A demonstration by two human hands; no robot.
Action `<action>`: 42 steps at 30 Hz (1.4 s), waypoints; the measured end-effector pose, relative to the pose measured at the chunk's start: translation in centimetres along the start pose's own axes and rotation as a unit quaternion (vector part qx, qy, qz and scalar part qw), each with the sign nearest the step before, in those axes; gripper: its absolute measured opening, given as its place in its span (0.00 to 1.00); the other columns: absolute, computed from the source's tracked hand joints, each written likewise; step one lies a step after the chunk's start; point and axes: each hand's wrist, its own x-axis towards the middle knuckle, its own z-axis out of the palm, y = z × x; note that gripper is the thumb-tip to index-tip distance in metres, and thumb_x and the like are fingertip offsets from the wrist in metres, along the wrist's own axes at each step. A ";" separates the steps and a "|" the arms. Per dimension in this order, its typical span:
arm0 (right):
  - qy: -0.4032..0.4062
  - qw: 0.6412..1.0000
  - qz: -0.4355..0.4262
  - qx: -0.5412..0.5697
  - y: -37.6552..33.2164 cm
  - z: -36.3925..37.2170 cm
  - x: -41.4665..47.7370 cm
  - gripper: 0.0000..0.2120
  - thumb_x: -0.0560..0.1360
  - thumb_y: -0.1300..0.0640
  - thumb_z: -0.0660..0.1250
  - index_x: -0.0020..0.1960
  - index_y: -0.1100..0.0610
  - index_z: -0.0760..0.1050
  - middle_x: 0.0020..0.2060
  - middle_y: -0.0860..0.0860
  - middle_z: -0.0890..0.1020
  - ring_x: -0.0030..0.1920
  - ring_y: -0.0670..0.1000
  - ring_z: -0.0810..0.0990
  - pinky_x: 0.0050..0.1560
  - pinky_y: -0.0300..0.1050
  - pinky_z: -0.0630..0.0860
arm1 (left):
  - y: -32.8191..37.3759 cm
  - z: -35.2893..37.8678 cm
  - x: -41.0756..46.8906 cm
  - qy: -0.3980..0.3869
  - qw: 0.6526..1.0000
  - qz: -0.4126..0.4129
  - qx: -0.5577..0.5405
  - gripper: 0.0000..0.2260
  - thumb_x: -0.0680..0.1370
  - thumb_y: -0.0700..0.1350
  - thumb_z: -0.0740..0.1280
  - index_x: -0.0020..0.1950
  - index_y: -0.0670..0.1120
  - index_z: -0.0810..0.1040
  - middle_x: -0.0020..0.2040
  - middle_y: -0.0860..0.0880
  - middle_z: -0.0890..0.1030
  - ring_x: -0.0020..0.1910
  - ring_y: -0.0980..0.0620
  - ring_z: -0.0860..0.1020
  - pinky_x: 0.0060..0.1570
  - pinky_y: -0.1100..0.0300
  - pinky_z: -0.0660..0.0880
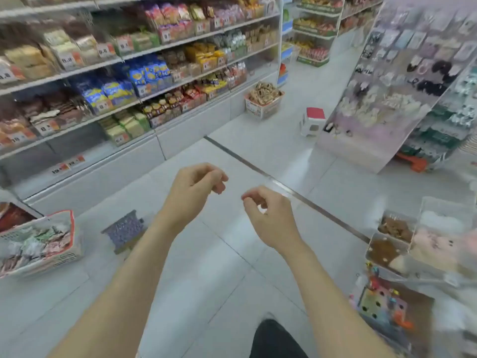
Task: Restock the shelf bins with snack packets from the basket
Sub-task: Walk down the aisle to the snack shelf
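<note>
My left hand [192, 188] and my right hand [268, 215] hang in front of me over the floor, fingers loosely curled, holding nothing. A white and red basket [38, 257] full of snack packets stands on the floor at the lower left, well left of my left hand. A second basket [262, 109], heaped with brown packets, stands further up the aisle against the shelf base. The shelf bins [124, 91] along the left hold rows of snack packets behind price tags.
A small purple stool [124, 228] stands between the near basket and my left arm. A red-topped white stool [313, 120] sits mid-aisle. On the right, a rack of hair accessories [402, 81] and clear boxes of goods [395, 239] narrow the aisle.
</note>
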 end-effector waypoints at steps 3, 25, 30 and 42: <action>-0.032 0.997 0.071 -0.002 4.7 -0.1 1.7 0.08 0.80 0.59 0.67 0.50 0.49 0.84 0.45 0.40 0.85 0.50 0.40 0.81 0.46 0.27 0.70 | -3.9 2.9 3.0 -0.030 0.998 -0.051 0.003 0.11 0.83 0.42 0.64 0.46 0.47 0.86 0.42 0.46 0.86 0.44 0.50 0.84 0.51 0.56 0.76; -0.023 0.990 0.126 -0.060 27.2 -11.9 61.8 0.11 0.80 0.57 0.63 0.55 0.48 0.83 0.47 0.41 0.85 0.50 0.41 0.82 0.45 0.26 0.71 | -10.4 20.1 63.9 -0.118 0.977 -0.050 0.170 0.10 0.81 0.43 0.64 0.49 0.53 0.84 0.41 0.54 0.85 0.43 0.55 0.82 0.45 0.57 0.79; -0.013 0.989 0.128 -0.075 29.7 -12.3 79.2 0.11 0.80 0.58 0.63 0.54 0.48 0.83 0.46 0.42 0.85 0.49 0.41 0.81 0.46 0.26 0.71 | -10.6 20.4 82.3 -0.124 0.980 -0.023 0.156 0.10 0.80 0.43 0.64 0.48 0.53 0.84 0.40 0.52 0.85 0.42 0.53 0.82 0.45 0.57 0.79; 0.034 0.987 0.145 -0.063 37.9 -17.0 113.2 0.11 0.78 0.58 0.64 0.51 0.48 0.84 0.45 0.43 0.86 0.48 0.42 0.82 0.45 0.33 0.73 | -10.4 25.6 120.1 -0.149 0.968 0.017 0.202 0.10 0.80 0.43 0.64 0.48 0.54 0.84 0.39 0.54 0.85 0.40 0.58 0.81 0.42 0.62 0.74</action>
